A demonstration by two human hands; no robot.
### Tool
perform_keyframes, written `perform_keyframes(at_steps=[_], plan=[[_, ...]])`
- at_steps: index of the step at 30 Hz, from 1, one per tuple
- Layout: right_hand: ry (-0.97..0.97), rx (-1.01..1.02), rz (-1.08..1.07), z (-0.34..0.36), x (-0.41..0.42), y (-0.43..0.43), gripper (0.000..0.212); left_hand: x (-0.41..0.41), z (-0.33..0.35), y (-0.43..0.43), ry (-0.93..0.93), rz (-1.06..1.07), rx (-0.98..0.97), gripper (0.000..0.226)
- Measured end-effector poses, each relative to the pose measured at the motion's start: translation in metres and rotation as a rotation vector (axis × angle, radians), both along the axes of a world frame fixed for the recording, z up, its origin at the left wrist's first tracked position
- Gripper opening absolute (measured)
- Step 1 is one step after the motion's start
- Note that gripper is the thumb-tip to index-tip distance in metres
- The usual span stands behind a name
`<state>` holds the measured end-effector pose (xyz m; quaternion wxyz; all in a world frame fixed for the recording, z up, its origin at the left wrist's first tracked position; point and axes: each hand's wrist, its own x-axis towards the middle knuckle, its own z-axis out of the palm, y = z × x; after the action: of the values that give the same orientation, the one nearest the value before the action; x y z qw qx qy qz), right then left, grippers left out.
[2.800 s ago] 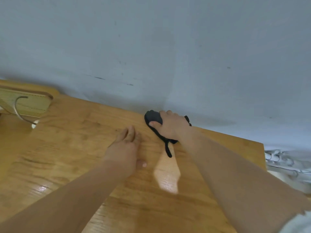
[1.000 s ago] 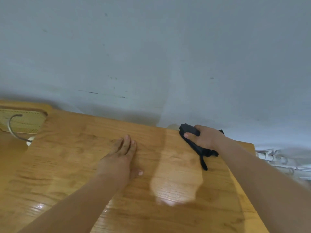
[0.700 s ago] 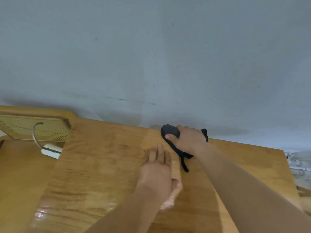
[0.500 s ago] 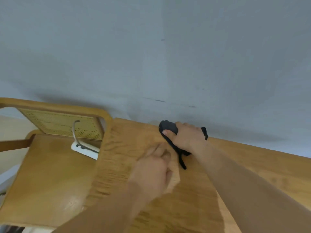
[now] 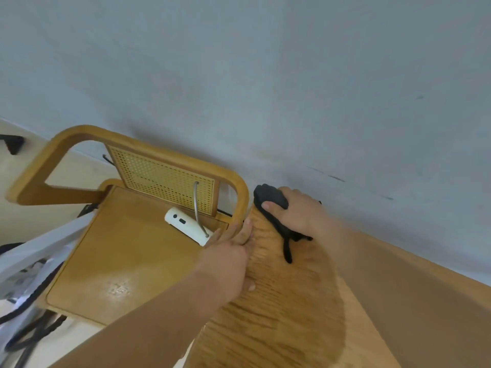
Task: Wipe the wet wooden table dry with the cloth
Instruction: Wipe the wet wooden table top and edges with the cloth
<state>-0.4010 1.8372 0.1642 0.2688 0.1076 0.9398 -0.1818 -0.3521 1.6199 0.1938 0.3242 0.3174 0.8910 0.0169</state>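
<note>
A dark, bunched cloth (image 5: 271, 199) lies at the far left corner of the wooden table (image 5: 292, 314), close to the grey wall. My right hand (image 5: 297, 211) covers the cloth and grips it, thumb curled along its front edge; a loose tail of cloth trails toward me. My left hand (image 5: 228, 253) rests flat, fingers straight, on the table's left edge beside the cloth. Part of the tabletop looks lighter and streaky, the rest darker.
A wooden chair (image 5: 127, 248) with a cane back (image 5: 162, 179) stands left of the table. On its seat lies a white device (image 5: 186, 225) with a grey cable. A white bag with dark straps (image 5: 24, 282) sits at the lower left. The wall (image 5: 265, 75) bounds the table's far edge.
My right hand has slid the cloth leftward from the table's right part to its far left corner. My left hand moved left to the table edge. The view swung left, bringing in the chair.
</note>
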Motion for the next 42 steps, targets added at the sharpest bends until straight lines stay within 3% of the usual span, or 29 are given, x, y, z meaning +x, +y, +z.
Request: perform_keyframes(at_steps=[4,7,14,18,21,25,31,33,37,40,42], plan=[[-0.15,-0.076,-0.13,0.008,0.025,0.058,0.08,0.002,-0.002,-0.005,-0.04,0.04,0.034,0.099],[-0.228,-0.146,-0.25,0.013,0.042,0.089,0.07,-0.001,-0.006,-0.007,-0.04,0.046,0.052,0.099],[-0.195,-0.078,-0.257,0.016,0.024,0.059,0.068,0.0,-0.013,-0.01,-0.048,0.044,0.1,0.101],[-0.033,0.024,-0.113,0.0,-0.017,-0.017,0.079,0.008,-0.016,-0.018,-0.017,0.098,0.2,0.1],[0.033,0.174,0.053,-0.009,-0.038,-0.064,0.067,0.026,-0.024,-0.045,0.036,0.248,0.328,0.088],[0.031,0.33,0.248,-0.003,-0.036,-0.076,0.061,0.048,-0.026,-0.103,0.022,0.402,0.353,0.064],[-0.013,0.399,0.713,0.022,-0.001,-0.115,0.058,0.061,-0.019,-0.14,0.111,0.5,0.46,0.056],[-0.041,0.351,0.796,0.023,0.028,-0.139,0.058,0.062,-0.015,-0.137,0.061,0.564,0.479,0.048],[0.053,0.25,0.863,0.018,0.106,-0.179,0.061,0.065,-0.007,-0.124,-0.171,0.899,0.592,0.039],[0.087,0.054,0.792,0.015,0.151,-0.193,0.068,0.073,-0.004,-0.111,-0.43,1.053,0.644,0.033],[0.135,-0.12,0.689,0.02,0.164,-0.181,0.07,0.075,0.001,-0.103,-0.483,1.084,0.644,0.029]])
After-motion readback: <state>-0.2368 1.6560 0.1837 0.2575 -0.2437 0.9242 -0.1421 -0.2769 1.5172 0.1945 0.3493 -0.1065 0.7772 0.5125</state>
